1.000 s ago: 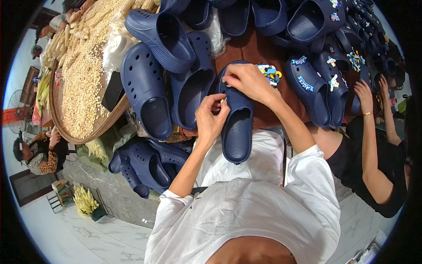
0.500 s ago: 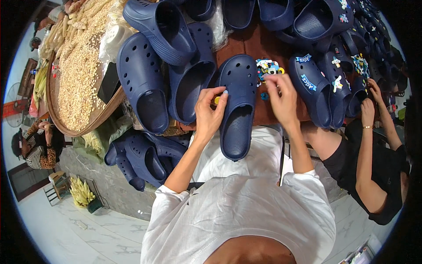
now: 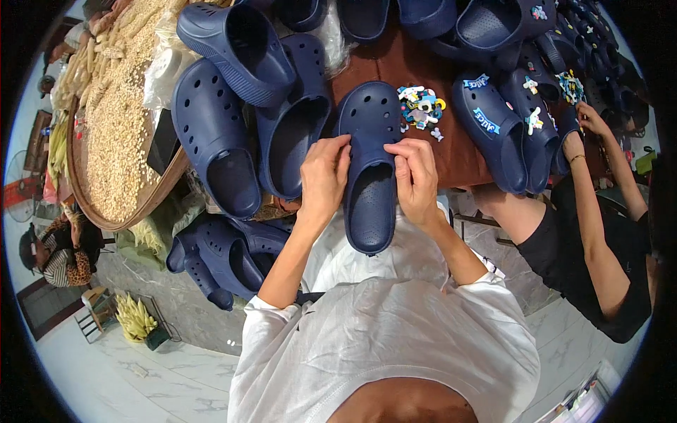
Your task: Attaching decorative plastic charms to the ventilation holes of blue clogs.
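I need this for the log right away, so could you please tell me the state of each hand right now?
Left hand: closed on the left edge of the navy clog.
Right hand: closed on the same clog's right edge.

Tray: round woven basket tray (image 3: 151,201) heaped with pale grain
Charms: small pile of colourful plastic shoe charms (image 3: 420,107)
Table: brown tabletop (image 3: 458,158)
Neighbour: black-sleeved person (image 3: 585,261)

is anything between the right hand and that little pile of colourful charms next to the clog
Nothing visible: the right hand grips the navy foam clog, and bare brown tabletop separates it from the pile of colourful charms.
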